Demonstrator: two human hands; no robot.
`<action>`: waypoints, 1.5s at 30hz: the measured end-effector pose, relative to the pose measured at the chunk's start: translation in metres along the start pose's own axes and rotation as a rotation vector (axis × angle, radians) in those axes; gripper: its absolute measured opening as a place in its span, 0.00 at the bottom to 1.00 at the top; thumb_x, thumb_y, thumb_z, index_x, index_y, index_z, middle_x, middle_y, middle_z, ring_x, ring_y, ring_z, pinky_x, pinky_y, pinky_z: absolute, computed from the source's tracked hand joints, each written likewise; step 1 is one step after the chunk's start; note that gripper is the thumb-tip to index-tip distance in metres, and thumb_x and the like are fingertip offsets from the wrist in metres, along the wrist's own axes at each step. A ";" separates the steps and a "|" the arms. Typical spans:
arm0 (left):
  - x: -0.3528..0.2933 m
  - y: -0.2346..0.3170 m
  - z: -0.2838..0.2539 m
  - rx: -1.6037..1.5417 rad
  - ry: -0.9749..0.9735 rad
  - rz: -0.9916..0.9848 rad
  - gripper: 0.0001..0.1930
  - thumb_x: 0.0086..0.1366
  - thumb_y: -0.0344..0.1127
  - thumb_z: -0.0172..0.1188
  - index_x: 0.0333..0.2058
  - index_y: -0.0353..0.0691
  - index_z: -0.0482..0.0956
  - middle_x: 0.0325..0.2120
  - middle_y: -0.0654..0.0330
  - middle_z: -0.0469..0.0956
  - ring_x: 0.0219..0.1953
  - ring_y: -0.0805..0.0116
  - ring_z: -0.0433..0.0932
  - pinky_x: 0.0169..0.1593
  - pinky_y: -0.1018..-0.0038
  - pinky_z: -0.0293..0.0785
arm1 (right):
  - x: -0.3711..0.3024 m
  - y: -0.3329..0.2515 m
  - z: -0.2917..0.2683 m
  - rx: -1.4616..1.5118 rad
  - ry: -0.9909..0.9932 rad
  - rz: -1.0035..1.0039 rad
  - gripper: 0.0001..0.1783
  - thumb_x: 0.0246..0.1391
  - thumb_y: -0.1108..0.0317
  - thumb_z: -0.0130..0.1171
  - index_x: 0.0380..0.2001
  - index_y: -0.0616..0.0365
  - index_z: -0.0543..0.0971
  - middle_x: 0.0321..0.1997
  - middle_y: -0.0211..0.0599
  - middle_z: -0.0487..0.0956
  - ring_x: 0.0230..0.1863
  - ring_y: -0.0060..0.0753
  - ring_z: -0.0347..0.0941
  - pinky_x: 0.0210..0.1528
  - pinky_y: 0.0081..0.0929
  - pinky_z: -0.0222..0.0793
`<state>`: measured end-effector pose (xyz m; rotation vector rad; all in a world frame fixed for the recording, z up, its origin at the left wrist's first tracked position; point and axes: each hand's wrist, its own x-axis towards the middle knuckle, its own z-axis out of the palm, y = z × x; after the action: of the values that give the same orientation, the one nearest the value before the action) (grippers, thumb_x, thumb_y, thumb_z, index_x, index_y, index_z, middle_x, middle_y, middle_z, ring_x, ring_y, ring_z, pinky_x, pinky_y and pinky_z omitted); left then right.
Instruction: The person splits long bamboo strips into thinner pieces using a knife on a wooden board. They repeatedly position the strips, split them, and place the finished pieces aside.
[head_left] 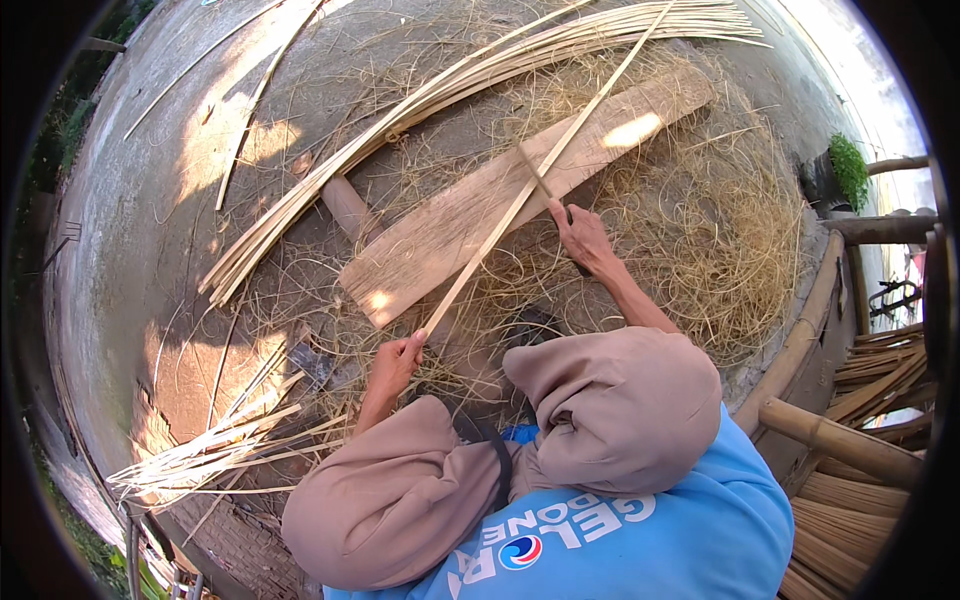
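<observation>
My left hand (pixel 397 362) is closed round the near end of a long pale bamboo strip (pixel 480 254). The strip runs away from me up to the right, slanting across a wooden plank (pixel 440 230). In my right hand (pixel 583 240) is a knife (pixel 535 172), its handle gripped in the fist and its narrow blade pointing up and left. The blade lies at the strip, over the plank; whether it cuts into the strip I cannot tell. Both my forearms reach out past my bent knees.
Beyond the plank lies a long bundle of bamboo strips (pixel 400 112) beside a round log (pixel 347 207). Curly shavings (pixel 715 250) cover the ground at the right. Shorter strips (pixel 215 455) are heaped at the left. Bamboo poles (pixel 840 442) and stacked strips (pixel 850 520) stand at the right edge.
</observation>
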<state>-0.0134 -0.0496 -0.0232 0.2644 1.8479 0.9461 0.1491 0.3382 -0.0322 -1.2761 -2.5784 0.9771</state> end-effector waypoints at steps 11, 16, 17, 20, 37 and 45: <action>0.024 0.053 0.017 -0.191 -0.153 -0.168 0.29 0.69 0.63 0.61 0.20 0.45 0.72 0.12 0.74 0.62 0.11 0.84 0.54 0.16 0.81 0.44 | -0.112 -0.031 0.018 -0.063 -0.240 -0.190 0.31 0.65 0.36 0.56 0.30 0.57 0.76 0.26 0.51 0.80 0.33 0.58 0.81 0.37 0.48 0.76; 0.004 0.025 0.003 -0.124 -0.154 -0.192 0.31 0.69 0.64 0.60 0.19 0.44 0.73 0.12 0.73 0.63 0.13 0.83 0.56 0.17 0.78 0.47 | -0.020 0.031 -0.047 -0.112 -0.008 -0.072 0.32 0.67 0.39 0.55 0.29 0.62 0.76 0.22 0.49 0.78 0.22 0.49 0.75 0.26 0.43 0.70; -0.003 0.021 -0.001 -0.095 -0.121 -0.189 0.31 0.69 0.64 0.60 0.19 0.44 0.73 0.12 0.73 0.63 0.13 0.82 0.57 0.18 0.78 0.48 | -0.012 0.031 -0.040 -0.043 0.044 0.010 0.31 0.67 0.41 0.56 0.29 0.62 0.75 0.20 0.48 0.76 0.20 0.45 0.73 0.24 0.41 0.67; 0.004 0.015 0.002 -0.085 -0.092 -0.143 0.32 0.70 0.65 0.59 0.18 0.43 0.73 0.12 0.72 0.64 0.14 0.82 0.58 0.19 0.77 0.49 | -0.062 0.002 -0.004 -0.043 -0.039 -0.223 0.31 0.67 0.40 0.56 0.24 0.60 0.73 0.16 0.45 0.72 0.18 0.39 0.72 0.23 0.40 0.66; -0.159 -0.115 -0.130 0.166 0.049 -0.406 0.29 0.74 0.54 0.57 0.18 0.38 0.75 0.14 0.70 0.67 0.19 0.78 0.61 0.24 0.69 0.57 | 0.082 0.113 -0.096 0.159 0.381 0.401 0.41 0.68 0.32 0.44 0.25 0.63 0.76 0.17 0.41 0.77 0.22 0.39 0.80 0.28 0.41 0.74; -0.042 -0.003 0.005 0.321 0.394 0.103 0.30 0.73 0.58 0.57 0.20 0.37 0.76 0.12 0.63 0.66 0.19 0.74 0.64 0.26 0.68 0.59 | -0.092 -0.043 0.016 -0.040 -0.312 -0.263 0.34 0.68 0.38 0.51 0.30 0.64 0.76 0.19 0.53 0.76 0.26 0.56 0.78 0.32 0.52 0.70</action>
<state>0.0113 -0.0726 0.0022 0.3928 2.3724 0.8072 0.1737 0.2425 -0.0027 -0.8141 -2.9121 1.1519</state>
